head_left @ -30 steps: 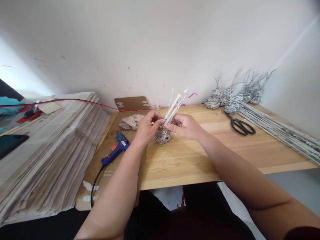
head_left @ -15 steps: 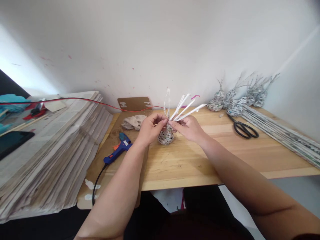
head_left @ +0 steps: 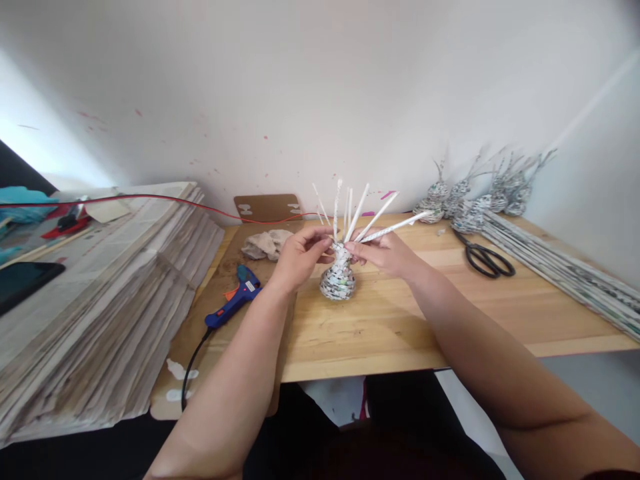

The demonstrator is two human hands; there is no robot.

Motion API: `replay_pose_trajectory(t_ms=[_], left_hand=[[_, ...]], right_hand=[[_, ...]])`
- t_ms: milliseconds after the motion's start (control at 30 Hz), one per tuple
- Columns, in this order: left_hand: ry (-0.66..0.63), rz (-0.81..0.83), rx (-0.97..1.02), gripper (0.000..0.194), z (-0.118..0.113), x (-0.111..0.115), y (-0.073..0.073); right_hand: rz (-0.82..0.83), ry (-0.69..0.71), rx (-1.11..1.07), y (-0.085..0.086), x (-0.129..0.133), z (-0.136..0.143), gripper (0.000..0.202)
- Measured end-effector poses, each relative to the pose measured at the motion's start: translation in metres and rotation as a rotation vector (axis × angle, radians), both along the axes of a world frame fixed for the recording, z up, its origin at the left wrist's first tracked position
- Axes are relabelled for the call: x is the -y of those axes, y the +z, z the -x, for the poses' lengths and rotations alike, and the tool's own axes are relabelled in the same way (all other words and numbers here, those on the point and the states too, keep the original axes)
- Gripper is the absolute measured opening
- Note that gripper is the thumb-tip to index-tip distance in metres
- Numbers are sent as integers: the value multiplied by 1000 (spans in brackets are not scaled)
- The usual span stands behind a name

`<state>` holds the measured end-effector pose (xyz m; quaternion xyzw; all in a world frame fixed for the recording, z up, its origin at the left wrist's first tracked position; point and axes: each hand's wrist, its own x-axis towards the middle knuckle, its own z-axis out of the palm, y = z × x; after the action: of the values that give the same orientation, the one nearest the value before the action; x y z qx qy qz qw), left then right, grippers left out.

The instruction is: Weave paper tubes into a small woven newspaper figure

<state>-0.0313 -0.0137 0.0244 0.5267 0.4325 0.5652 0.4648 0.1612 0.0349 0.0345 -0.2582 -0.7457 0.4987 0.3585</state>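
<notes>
A small woven paper vase [head_left: 338, 283], round at the base and narrow at the neck, is between my hands above the wooden table. Several white rolled-paper strips [head_left: 356, 212] fan up and out from its neck. My left hand [head_left: 306, 255] is closed at the left side of the neck, thumb and fingers pinching there. On the other side my right hand [head_left: 383, 252] pinches the neck at the base of the right-hand strips. The fingertips partly cover the neck, and the far fingers of both hands are hidden behind it.
Left of my arm a blue glue gun [head_left: 234, 299] lies on a brown board, with a crumpled cloth [head_left: 265, 245] behind it. A tall newspaper stack [head_left: 125, 313] fills the left. At right lie black scissors [head_left: 490, 260], long paper rolls [head_left: 565, 273] and several woven pieces [head_left: 470, 213].
The woven vase has turned, and its strips now spread wider. More of its body shows below my hands. My right hand has shifted slightly to the right.
</notes>
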Motion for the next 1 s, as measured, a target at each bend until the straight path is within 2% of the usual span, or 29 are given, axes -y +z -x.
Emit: replay_pose_trajectory(t_ms=[100,200,333,567,667,833,1000], left_hand=[[29,-77,-152,21,0,0,0],[112,-194,-333,10,3,-1,0],[181,-340,-540,6,7,-3,1],[226,-342,-647,8,10,-1,4],[206,-318,-619,7,11,1,4],[5,-213,-353,13,6,3,5],[46,-207,-211,15,0,4,4]], right_hand=[[53,-1,11,1,-3,-2,31],[69,9,13,1,-4,-2,31],[86,29,-5,-1,-4,-1,31],[104,4,5,-5,-5,-1,27],[91,1,29,-4,-4,-1,25],[74,25,40,-2,-4,-1,23],[138,51,42,-2,-2,0,23]])
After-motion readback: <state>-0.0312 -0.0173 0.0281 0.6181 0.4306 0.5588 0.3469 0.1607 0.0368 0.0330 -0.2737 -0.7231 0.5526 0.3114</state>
